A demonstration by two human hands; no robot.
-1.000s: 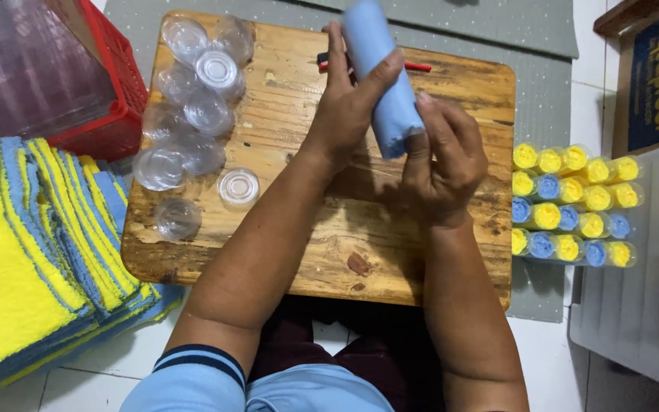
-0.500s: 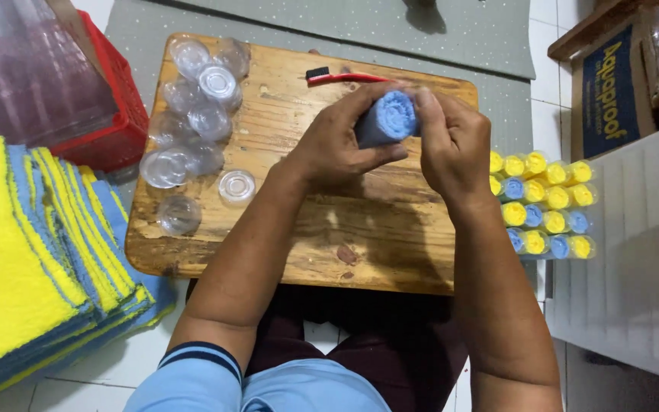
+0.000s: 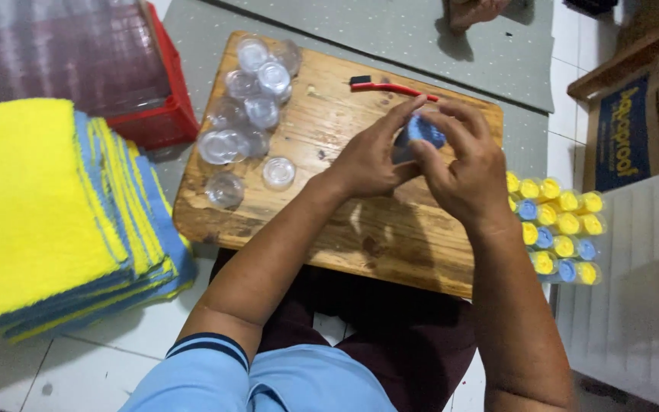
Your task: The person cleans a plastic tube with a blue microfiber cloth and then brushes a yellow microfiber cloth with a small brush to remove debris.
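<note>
Both my hands meet over a wooden board [image 3: 329, 221]. Between them is a rolled blue cloth [image 3: 424, 130], seen end-on and mostly covered by fingers. My left hand [image 3: 371, 156] grips it from the left, and my right hand [image 3: 463, 164] wraps it from the right and above. A heap of clear plastic tubes and lids [image 3: 247, 107] lies on the board's left part, apart from my hands. One clear lid [image 3: 278, 172] rests alone near my left wrist.
A red-handled tool [image 3: 390, 88] lies at the board's far edge. A stack of yellow and blue cloths [image 3: 47, 214] sits at left, with a red crate [image 3: 158, 114] behind it. Filled tubes with yellow and blue ends [image 3: 562, 229] lie in rows at right, next to a blue box [image 3: 623, 133].
The blue roll, first held upright and tall, has been tipped toward me and now shows only its end. Both hands have closed more tightly around it.
</note>
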